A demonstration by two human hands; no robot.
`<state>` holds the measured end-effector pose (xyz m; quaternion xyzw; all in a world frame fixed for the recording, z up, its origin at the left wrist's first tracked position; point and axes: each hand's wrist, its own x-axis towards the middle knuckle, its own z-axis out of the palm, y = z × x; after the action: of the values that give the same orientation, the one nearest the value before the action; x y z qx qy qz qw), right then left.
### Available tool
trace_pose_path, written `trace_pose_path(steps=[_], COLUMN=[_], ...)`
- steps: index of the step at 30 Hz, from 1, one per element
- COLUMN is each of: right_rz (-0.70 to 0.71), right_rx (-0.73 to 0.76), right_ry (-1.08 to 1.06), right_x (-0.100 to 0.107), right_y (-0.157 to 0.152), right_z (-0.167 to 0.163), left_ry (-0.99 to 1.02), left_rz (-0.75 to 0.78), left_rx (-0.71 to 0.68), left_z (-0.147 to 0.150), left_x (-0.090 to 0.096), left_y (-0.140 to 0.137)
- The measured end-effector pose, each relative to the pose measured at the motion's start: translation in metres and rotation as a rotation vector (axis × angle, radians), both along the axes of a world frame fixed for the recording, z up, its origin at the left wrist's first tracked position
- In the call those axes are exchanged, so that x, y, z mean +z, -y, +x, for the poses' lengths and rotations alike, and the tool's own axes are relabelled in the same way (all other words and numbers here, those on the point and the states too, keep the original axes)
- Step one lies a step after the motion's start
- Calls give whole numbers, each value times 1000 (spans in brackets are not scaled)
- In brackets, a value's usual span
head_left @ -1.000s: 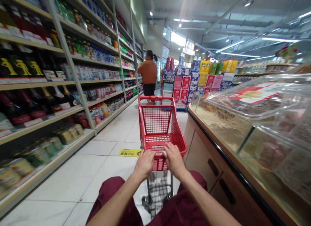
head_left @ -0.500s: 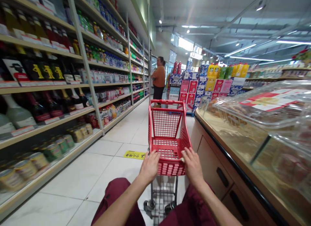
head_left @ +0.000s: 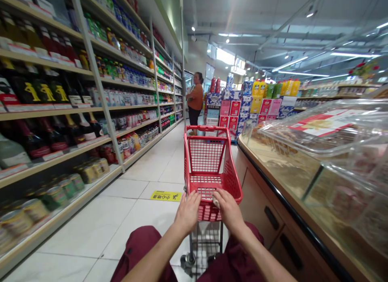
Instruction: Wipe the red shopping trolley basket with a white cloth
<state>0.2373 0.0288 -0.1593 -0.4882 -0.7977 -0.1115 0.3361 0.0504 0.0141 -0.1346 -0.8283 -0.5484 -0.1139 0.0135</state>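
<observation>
Red cart: stood on the floor in the aisle, right in front of the person's knees [head_left: 142,247]; low near rim under the fingers, taller end with crossbar facing away. Cart [head_left: 233,185] leaned toward neither side as far as visible.
Left hand [head_left: 188,212]: lay over the near rim at its left part, fingers forward; could not tell if they curled tight underneath.
Right hand [head_left: 229,210]: pinched a crumpled whitish wad [head_left: 215,200] against the near rim; material unclear.
Wheels [head_left: 188,258]: near the knees, partly hidden; no brake seen.
Cart risk: a hard shove on the rim could have rolled it off, wheels probably being free.
Cabinet [head_left: 257,201]: near the cart's right wall; a sideways push could have knocked the two together or trapped knuckles.
Wad risk: a loose pinch could have let it drop through the grid or snag there.
Person in orange [head_left: 196,98]: stood beyond the cart, beside the stacked boxes [head_left: 230,110]; a runaway roll forward could have bumped either.
Shelves [head_left: 119,130]: ran along the left, bottles and cans, well apart from both hands.
Floor sticker [head_left: 166,196]: yellow, left of the cart.
</observation>
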Motion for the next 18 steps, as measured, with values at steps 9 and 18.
trace_pose_path(steps=[9,18], right_rz=[64,-12], right_rx=[-26,-157], right_ry=[-55,-135], right_x=[-11,-10], right_y=[7,-2], right_z=[-13,37], left_ry=[-10,45], left_rz=[-34,-56], left_rx=[-5,31], left_z=[9,-5], left_x=[11,19], left_y=[5,-4])
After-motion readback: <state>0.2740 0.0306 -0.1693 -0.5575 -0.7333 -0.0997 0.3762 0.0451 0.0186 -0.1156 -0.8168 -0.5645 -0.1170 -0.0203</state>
